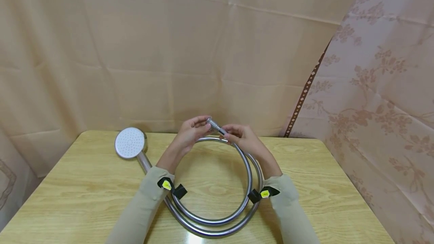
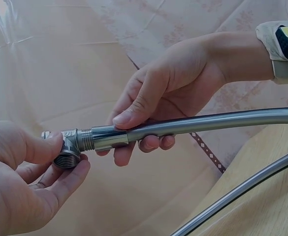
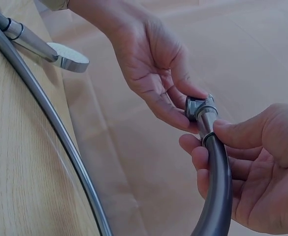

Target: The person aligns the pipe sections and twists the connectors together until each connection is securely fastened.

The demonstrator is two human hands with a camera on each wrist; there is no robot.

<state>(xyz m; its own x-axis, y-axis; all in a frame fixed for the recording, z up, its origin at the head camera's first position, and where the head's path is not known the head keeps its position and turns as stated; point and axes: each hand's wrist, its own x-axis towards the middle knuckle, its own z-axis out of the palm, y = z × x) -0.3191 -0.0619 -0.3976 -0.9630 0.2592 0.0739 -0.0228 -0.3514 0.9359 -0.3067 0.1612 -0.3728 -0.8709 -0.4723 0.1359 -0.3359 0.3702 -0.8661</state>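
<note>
Between thumb and fingers, my left hand [image 1: 191, 133] pinches a small chrome angle fitting [image 2: 69, 147] with an open threaded port facing down in the left wrist view. My right hand [image 1: 245, 138] grips the end of a metal shower hose [image 2: 198, 123], thumb on its smooth chrome nut [image 2: 110, 136]. The nut sits on the fitting's outer thread, and several thread turns show between the two. Both hands are raised over the far edge of the table. From there the hose loops down in coils on the tabletop and runs to a round shower head [image 1: 130, 143] at the left.
The shower head lies face up near the back left of the wooden table [image 1: 298, 183], its handle under my left forearm. Behind the table hangs a beige curtain [image 1: 162, 48]; a floral curtain [image 1: 383, 104] hangs at the right. A black strap device is on each sleeve.
</note>
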